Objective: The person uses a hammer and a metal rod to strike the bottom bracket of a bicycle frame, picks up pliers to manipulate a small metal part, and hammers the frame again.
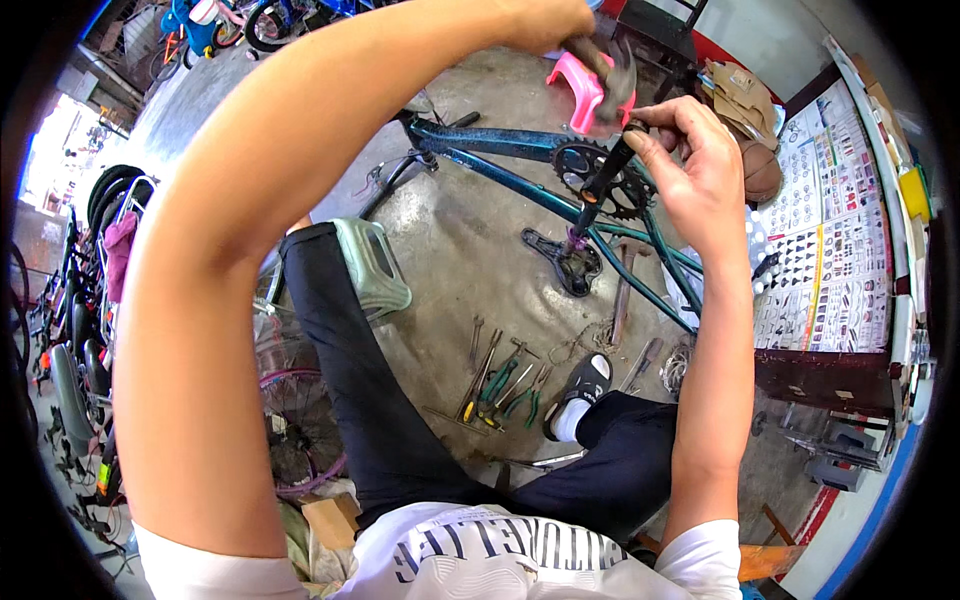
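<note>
My left arm reaches up and across the far side, and my left hand [555, 22] is closed round the handle of a hammer [620, 85], blurred by motion. The hammer head hangs over the end of a black crank arm [612, 168]. There my right hand [698, 170] pinches the crank arm's tip between thumb and fingers; whether a small part is also held cannot be told. Behind the crank arm is a dark toothed chainring [632, 190], on a teal bicycle frame [505, 178]. Below it, a black flat piece [562, 258] stands near the floor.
Pliers [538, 385], screwdrivers and other hand tools lie on the floor between my legs. Another hammer [625, 290] lies beside the frame. Nearby are a pale green stool [380, 265], a pink stool [578, 92], a basketball [760, 170] and a parts display board [825, 220]. Bicycles line the left.
</note>
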`<act>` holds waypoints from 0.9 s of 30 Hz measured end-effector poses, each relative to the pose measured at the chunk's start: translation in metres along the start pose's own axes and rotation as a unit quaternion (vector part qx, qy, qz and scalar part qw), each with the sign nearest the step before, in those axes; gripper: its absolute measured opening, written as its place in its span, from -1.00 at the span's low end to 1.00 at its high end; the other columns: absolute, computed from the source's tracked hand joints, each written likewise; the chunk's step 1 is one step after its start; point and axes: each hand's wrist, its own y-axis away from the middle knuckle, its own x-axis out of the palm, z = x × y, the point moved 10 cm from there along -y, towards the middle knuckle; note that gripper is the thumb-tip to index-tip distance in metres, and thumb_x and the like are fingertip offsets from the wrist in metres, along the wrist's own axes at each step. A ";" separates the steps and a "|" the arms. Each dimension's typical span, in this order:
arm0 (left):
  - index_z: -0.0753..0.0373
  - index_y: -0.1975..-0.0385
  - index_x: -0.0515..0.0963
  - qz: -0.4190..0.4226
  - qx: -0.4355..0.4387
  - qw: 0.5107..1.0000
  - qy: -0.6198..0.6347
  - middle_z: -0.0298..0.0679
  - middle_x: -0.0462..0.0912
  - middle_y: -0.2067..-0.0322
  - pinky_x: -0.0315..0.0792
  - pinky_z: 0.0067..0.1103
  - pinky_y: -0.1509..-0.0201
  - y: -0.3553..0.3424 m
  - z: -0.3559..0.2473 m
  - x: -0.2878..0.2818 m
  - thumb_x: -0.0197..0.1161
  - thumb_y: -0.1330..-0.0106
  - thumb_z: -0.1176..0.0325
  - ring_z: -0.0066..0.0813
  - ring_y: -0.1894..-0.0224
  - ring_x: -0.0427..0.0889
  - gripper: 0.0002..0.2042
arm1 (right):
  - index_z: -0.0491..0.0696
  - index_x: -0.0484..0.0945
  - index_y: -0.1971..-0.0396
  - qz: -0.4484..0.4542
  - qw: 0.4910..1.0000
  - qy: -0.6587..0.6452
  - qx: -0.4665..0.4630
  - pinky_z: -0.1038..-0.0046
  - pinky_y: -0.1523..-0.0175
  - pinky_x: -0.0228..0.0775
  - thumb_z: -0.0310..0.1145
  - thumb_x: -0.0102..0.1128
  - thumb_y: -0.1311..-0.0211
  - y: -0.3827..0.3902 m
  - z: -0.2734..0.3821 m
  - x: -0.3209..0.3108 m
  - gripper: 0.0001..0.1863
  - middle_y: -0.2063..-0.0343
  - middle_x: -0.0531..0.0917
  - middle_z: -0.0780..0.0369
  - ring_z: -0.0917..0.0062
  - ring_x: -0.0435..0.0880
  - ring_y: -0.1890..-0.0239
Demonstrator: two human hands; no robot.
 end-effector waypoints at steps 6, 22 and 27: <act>0.09 0.46 0.76 -0.032 -0.129 0.991 0.007 -0.16 0.79 0.40 0.65 -0.30 0.29 -0.003 0.017 0.019 0.24 -0.20 0.25 -0.21 0.32 0.81 -0.83 | -0.11 0.64 0.29 0.006 1.000 -0.001 -0.013 0.37 0.19 0.35 -0.43 0.47 -0.03 0.000 -0.001 0.002 -0.77 0.46 0.59 0.26 0.43 0.53 0.40; 0.10 0.40 0.75 0.029 -0.025 0.999 0.000 -0.13 0.79 0.39 0.64 -0.27 0.28 0.019 0.018 -0.010 0.26 -0.21 0.21 -0.17 0.33 0.80 -0.83 | -0.08 0.61 0.33 0.017 1.000 -0.001 -0.021 0.39 0.20 0.29 -0.43 0.48 -0.03 0.005 0.008 0.002 -0.78 0.50 0.54 0.28 0.44 0.46 0.43; 0.11 0.41 0.77 -0.017 -0.188 0.982 -0.011 -0.12 0.80 0.39 0.65 -0.29 0.31 0.030 0.066 0.006 0.23 -0.26 0.26 -0.18 0.33 0.81 -0.82 | -0.04 0.61 0.32 0.006 0.999 0.007 -0.040 0.38 0.19 0.22 -0.33 0.48 -0.07 -0.002 0.025 0.011 -0.77 0.51 0.53 0.30 0.46 0.45 0.42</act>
